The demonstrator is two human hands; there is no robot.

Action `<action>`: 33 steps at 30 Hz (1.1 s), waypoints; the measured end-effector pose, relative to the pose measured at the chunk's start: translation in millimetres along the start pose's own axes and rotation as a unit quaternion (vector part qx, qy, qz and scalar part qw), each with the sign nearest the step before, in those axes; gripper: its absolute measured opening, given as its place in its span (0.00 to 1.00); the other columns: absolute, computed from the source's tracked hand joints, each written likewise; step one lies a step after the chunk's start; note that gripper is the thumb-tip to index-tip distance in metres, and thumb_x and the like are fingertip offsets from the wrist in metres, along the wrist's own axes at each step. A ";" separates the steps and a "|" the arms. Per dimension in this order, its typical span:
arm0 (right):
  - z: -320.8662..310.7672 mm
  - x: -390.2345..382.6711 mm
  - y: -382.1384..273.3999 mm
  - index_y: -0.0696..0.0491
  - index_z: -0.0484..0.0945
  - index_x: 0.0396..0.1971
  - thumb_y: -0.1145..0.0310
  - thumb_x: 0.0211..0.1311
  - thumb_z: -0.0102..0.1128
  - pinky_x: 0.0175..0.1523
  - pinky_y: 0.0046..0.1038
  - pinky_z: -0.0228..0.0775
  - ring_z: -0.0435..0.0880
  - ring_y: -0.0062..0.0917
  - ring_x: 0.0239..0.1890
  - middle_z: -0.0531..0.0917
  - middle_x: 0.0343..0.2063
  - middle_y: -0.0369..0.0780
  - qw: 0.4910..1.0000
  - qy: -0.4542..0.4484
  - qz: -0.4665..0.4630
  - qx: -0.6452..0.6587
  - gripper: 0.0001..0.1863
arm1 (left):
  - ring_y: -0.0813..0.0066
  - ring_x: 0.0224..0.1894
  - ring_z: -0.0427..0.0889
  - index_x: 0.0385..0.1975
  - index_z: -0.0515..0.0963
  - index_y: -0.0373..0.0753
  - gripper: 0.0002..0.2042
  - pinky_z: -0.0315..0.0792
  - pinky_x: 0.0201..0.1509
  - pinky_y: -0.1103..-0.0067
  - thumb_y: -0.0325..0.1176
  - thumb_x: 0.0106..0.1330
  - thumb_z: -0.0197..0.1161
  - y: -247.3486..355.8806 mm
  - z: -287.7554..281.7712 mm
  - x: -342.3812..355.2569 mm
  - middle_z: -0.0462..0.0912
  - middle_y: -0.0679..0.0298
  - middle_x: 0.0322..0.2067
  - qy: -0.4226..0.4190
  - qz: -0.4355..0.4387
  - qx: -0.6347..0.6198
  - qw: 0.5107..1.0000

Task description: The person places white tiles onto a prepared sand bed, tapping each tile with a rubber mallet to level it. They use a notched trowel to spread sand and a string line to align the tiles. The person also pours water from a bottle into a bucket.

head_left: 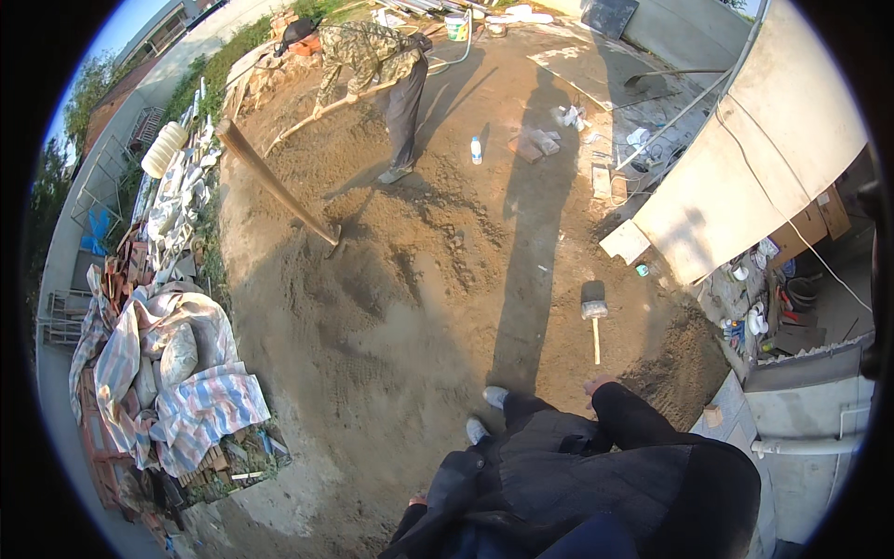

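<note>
Hanging near mallet [594, 309], right fingers [592, 384] indistinct

We count one mallet [594, 311]; beyond it leftward, one bottle [477, 152], one co-worker [372, 54], two long-handled tools [279, 184]; beyond it rightward, one more such tool; nearer us than it, two shoes [495, 397], one left hand [417, 500], one right hand [600, 383].

The right hand [601, 384] is near a mallet [594, 309] on the soil [447, 326], and a co-worker [377, 54] stoops beyond.
</note>
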State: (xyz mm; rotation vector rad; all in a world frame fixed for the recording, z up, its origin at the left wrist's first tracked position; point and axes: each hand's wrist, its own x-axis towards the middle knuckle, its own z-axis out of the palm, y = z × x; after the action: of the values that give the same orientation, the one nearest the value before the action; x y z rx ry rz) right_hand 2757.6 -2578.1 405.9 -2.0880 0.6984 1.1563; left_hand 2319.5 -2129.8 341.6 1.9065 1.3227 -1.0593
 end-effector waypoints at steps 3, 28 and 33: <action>-22.8 0.8 56.7 0.53 0.82 0.50 0.57 0.59 0.73 0.51 0.39 0.83 0.90 0.42 0.46 0.89 0.46 0.44 0.912 -0.034 -0.132 -0.386 0.23 | 0.57 0.58 0.85 0.48 0.85 0.45 0.22 0.78 0.60 0.63 0.56 0.66 0.64 19.5 -46.4 14.1 0.88 0.61 0.51 -0.050 0.154 0.284 0.945; -165.0 225.3 -243.5 0.65 0.84 0.43 0.55 0.70 0.60 0.26 0.30 0.80 0.91 0.35 0.22 0.86 0.22 0.48 0.994 -0.032 -0.104 0.029 0.23 | 0.56 0.55 0.86 0.55 0.81 0.44 0.19 0.80 0.56 0.60 0.48 0.74 0.54 465.6 -168.3 146.2 0.86 0.54 0.53 -0.064 0.141 0.239 0.959; -229.2 259.2 -260.2 0.64 0.85 0.37 0.53 0.73 0.54 0.29 0.33 0.82 0.90 0.33 0.22 0.88 0.23 0.50 0.992 0.058 -0.098 0.053 0.25 | 0.54 0.52 0.87 0.55 0.80 0.43 0.19 0.81 0.54 0.59 0.47 0.75 0.53 608.5 -248.5 219.3 0.87 0.53 0.51 -0.058 0.306 0.423 0.851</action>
State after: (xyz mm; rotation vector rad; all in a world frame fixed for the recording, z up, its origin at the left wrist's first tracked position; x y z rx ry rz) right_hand 3184.5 -2615.6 345.1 -2.0937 0.5784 0.8783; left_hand 3003.5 -2029.3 295.1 2.5499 0.0560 -1.4826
